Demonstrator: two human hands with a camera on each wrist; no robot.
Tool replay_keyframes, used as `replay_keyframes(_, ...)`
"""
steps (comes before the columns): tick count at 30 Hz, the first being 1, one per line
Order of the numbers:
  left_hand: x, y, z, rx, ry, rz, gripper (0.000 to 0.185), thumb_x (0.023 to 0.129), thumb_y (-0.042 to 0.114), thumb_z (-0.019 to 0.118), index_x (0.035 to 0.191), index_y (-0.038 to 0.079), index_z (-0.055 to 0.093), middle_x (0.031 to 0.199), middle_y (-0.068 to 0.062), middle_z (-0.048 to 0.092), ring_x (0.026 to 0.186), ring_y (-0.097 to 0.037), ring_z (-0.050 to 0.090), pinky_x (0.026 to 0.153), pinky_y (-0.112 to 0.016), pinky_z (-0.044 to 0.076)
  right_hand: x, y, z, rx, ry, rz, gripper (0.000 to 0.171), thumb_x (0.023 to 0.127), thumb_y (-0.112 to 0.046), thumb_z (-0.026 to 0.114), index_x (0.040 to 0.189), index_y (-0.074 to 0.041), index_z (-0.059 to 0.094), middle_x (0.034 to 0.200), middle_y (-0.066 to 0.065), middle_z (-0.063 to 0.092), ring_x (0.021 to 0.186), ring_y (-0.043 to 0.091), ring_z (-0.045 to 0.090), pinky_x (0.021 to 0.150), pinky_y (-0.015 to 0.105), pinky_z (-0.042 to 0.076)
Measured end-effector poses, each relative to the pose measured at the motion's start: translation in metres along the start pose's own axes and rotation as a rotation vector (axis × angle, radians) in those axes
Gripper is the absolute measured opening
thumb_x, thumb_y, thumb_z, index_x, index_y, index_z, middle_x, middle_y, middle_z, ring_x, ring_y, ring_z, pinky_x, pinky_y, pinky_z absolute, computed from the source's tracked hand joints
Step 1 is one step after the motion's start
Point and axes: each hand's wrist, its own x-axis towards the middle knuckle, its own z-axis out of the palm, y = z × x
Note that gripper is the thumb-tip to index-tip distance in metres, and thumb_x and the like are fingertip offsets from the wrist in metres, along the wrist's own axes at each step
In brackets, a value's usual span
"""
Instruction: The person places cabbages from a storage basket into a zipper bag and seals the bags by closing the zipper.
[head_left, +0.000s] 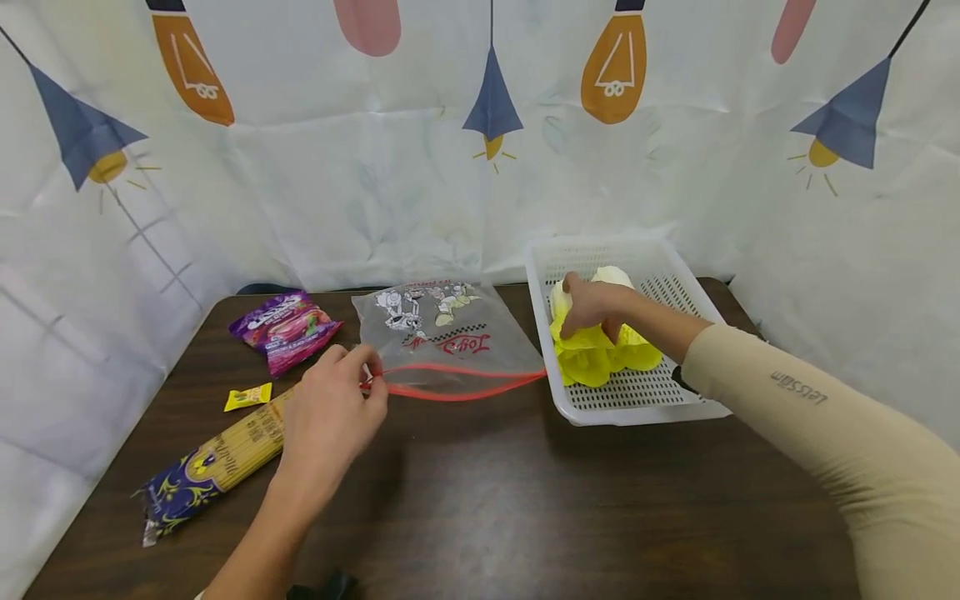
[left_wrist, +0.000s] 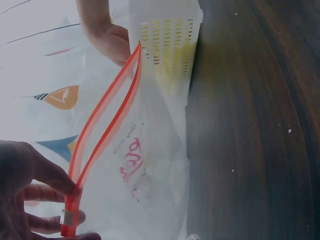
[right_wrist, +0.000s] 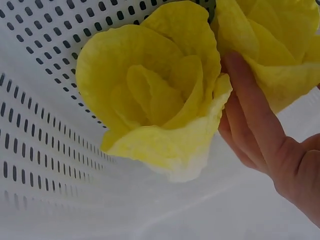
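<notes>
A clear zip bag (head_left: 442, 342) with a red seal and cartoon print lies on the dark table; its mouth gapes in the left wrist view (left_wrist: 107, 130). My left hand (head_left: 333, 408) pinches the bag's left corner at the seal (left_wrist: 70, 210). A white perforated basket (head_left: 645, 400) stands to the right and holds a pale yellow leafy cabbage (head_left: 600, 358). My right hand (head_left: 592, 304) grips the cabbage from above, fingers curled round its leaves (right_wrist: 160, 100). The basket's wall (right_wrist: 40, 125) fills the right wrist view.
A purple snack packet (head_left: 288, 325), a small yellow sachet (head_left: 247, 397) and a spaghetti pack (head_left: 210, 462) lie at the table's left. A white printed cloth backdrop (head_left: 420, 167) closes off the back and sides. Bare dark tabletop (head_left: 525, 500) lies in front.
</notes>
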Motion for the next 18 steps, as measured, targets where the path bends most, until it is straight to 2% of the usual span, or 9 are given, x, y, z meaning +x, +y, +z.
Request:
replay_keyframes(3,0.0,0.001,-0.003,-0.007,0.064,-0.004,0.01,0.088,0.017,0.071,0.097,0.012,0.071,0.087,-0.01,0.06,0.069,-0.028,0.056,0.056,-0.044,0.049,-0.001,0.003,-0.003,0.06,-0.023,-0.01,0.088,0.092,-0.016,0.074,0.157,-0.018,0.016,0.149,0.025,0.039,0.123,0.05,0.059,0.09,0.058,0.059)
replay_keyframes(5,0.0,0.001,-0.004,-0.016,0.098,-0.012,0.01,0.088,0.017,0.072,0.097,0.012,0.071,0.088,-0.01,0.06,0.069,-0.029,0.058,0.055,-0.046,0.049,-0.002,0.005,-0.006,0.076,-0.032,-0.012,0.087,0.091,-0.016,0.073,0.157,-0.019,0.016,0.148,0.024,0.039,0.12,0.046,0.059,0.093,0.055,0.06)
replay_keyframes(8,0.002,0.002,-0.005,-0.029,0.134,-0.02,0.009,0.087,0.017,0.072,0.095,0.013,0.071,0.09,-0.01,0.062,0.07,-0.031,0.059,0.055,-0.048,0.05,-0.004,0.008,-0.01,0.073,-0.033,-0.02,0.088,0.089,-0.018,0.072,0.158,-0.021,0.017,0.146,0.024,0.041,0.114,0.042,0.06,0.09,0.049,0.061)
replay_keyframes(11,0.003,0.003,-0.007,-0.036,0.144,-0.022,0.01,0.086,0.017,0.073,0.095,0.013,0.071,0.092,-0.011,0.063,0.072,-0.032,0.06,0.057,-0.049,0.051,-0.005,0.011,-0.015,0.105,-0.049,-0.021,0.09,0.089,-0.02,0.072,0.159,-0.021,0.016,0.148,0.025,0.04,0.116,0.042,0.057,0.091,0.048,0.06)
replay_keyframes(18,0.004,0.005,-0.009,-0.031,0.14,-0.03,0.01,0.086,0.017,0.073,0.095,0.014,0.071,0.091,-0.01,0.064,0.07,-0.03,0.058,0.055,-0.045,0.05,-0.002,0.016,-0.021,0.221,-0.113,-0.002,0.092,0.092,-0.022,0.069,0.164,-0.024,0.011,0.154,0.024,0.033,0.127,0.042,0.049,0.108,0.054,0.05)
